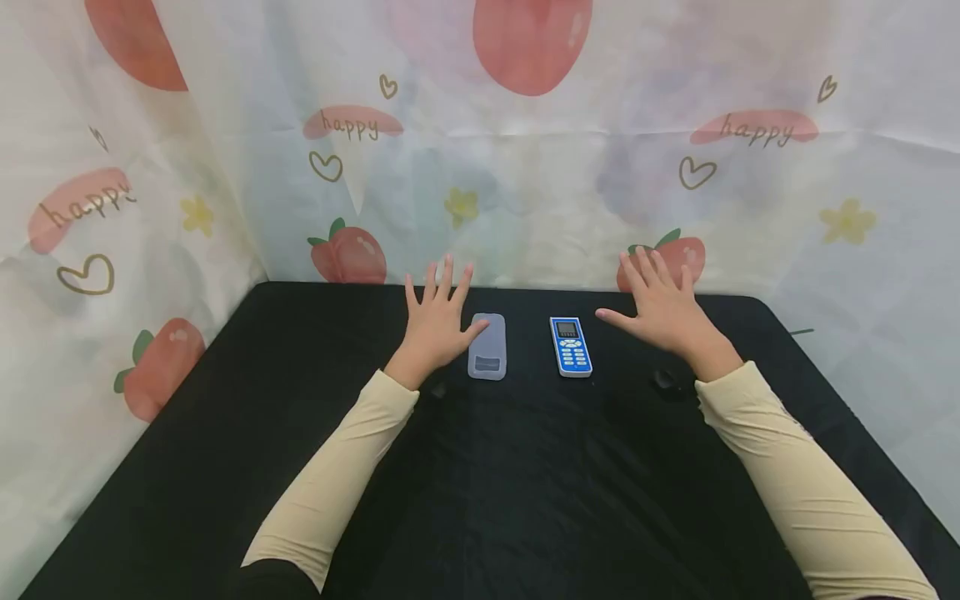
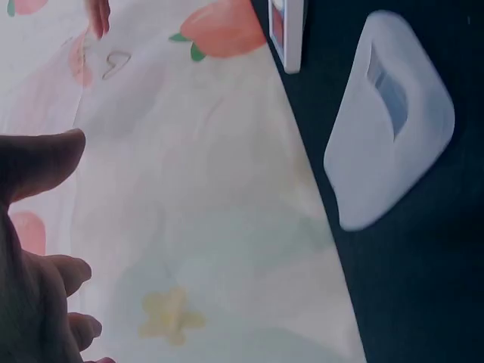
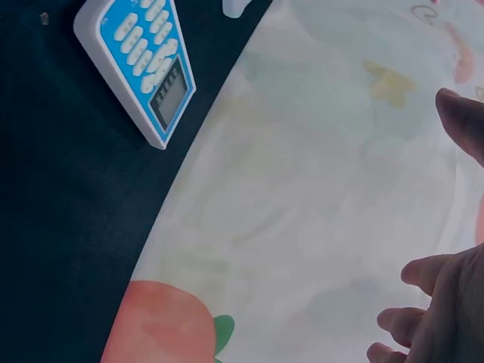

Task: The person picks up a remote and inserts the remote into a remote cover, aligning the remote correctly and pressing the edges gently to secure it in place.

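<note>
A pale, translucent case (image 1: 487,340) with a rectangular cutout lies on the black table. Right of it lies a remote control (image 1: 572,348), blue-faced with white buttons and a small grey screen. My left hand (image 1: 433,329) is raised with fingers spread; its thumb overlaps the case's top edge in the head view, while the left wrist view shows a gap between the hand and the case (image 2: 416,144). To the right of the remote, my right hand (image 1: 663,315) is also held up, fingers spread and holding nothing. The right wrist view shows the remote (image 3: 140,64) apart from that hand.
The black cloth-covered table (image 1: 495,500) ends at a far edge just beyond the two items. Behind it hangs a pale curtain (image 1: 525,192) printed with fruit, hearts and flowers, which continues down the left and right sides.
</note>
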### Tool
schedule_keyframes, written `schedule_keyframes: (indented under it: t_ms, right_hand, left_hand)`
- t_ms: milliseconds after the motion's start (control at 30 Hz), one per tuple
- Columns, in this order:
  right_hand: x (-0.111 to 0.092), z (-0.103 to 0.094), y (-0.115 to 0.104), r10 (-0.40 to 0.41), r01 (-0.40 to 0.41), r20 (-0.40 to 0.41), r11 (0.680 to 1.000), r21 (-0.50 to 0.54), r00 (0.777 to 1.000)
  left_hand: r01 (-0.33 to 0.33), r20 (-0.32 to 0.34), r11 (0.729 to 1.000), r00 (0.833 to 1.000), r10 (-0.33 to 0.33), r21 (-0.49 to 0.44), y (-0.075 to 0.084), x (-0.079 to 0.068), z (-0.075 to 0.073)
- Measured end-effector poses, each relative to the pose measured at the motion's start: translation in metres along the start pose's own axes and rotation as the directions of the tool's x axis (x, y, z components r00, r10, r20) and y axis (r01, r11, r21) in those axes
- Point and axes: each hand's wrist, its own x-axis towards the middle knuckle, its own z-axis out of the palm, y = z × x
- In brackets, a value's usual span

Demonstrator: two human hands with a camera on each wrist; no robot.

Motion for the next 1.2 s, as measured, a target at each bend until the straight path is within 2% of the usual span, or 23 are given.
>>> schedule_keyframes:
  t_ms: [300, 467, 567, 700, 867, 1200]
  right_hand:
    - [-0.002, 0.011, -0.005, -0.005, 0.005, 0.024, 1.000, -0.017, 1.000]
    - [-0.003, 0.024, -0.011, -0.018, 0.019, 0.032, 0.999, -0.041, 0.999]
    - [-0.003, 0.035, -0.015, -0.025, 0.028, 0.043, 0.998, -0.059, 0.999]
    - [-0.004, 0.049, -0.016, -0.030, 0.033, 0.053, 0.997, -0.064, 0.998]
    - [-0.006, 0.064, -0.015, -0.029, 0.032, 0.056, 0.998, -0.054, 0.998]
    - [-0.009, 0.082, -0.010, -0.011, 0.013, 0.056, 0.999, -0.035, 0.998]
  left_hand:
    - [-0.019, -0.008, 1.000, 1.000, 0.019, -0.001, 0.024, 0.002, 0.020]
    - [-0.021, -0.030, 0.998, 0.999, 0.019, -0.051, 0.041, 0.003, 0.032]
    - [-0.027, -0.022, 0.998, 0.999, 0.026, -0.048, 0.052, 0.002, 0.039]
    - [-0.047, 0.015, 0.999, 0.999, 0.047, -0.013, 0.065, 0.002, 0.050]
    - [-0.063, 0.077, 0.998, 0.995, 0.064, -0.012, 0.080, 0.004, 0.063]
    - [-0.067, 0.150, 0.998, 0.987, 0.064, 0.011, 0.098, 0.014, 0.082]
